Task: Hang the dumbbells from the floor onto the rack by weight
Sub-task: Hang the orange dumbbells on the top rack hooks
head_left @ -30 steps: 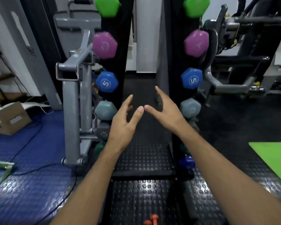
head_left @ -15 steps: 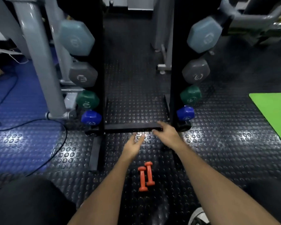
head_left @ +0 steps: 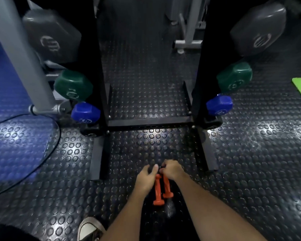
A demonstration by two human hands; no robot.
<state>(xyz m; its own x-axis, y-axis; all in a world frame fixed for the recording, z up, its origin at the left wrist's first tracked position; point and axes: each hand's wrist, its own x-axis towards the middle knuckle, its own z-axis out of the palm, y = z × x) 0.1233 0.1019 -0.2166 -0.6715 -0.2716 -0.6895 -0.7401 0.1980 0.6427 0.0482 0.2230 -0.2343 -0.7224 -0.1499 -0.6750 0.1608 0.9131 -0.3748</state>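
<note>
Down low now: two small orange dumbbells lie side by side on the studded black floor, just short of the black rack. Left hand curls over the far end of the left orange dumbbell; right hand wraps the top of the right orange dumbbell. Both are grasping, neither weight visibly lifted.

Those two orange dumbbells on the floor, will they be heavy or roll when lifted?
Probably light: the orange dumbbells are far smaller than the racked green dumbbell. Their round heads could roll on the studded floor if nudged. Left hand and right hand already reach their far ends.
</note>
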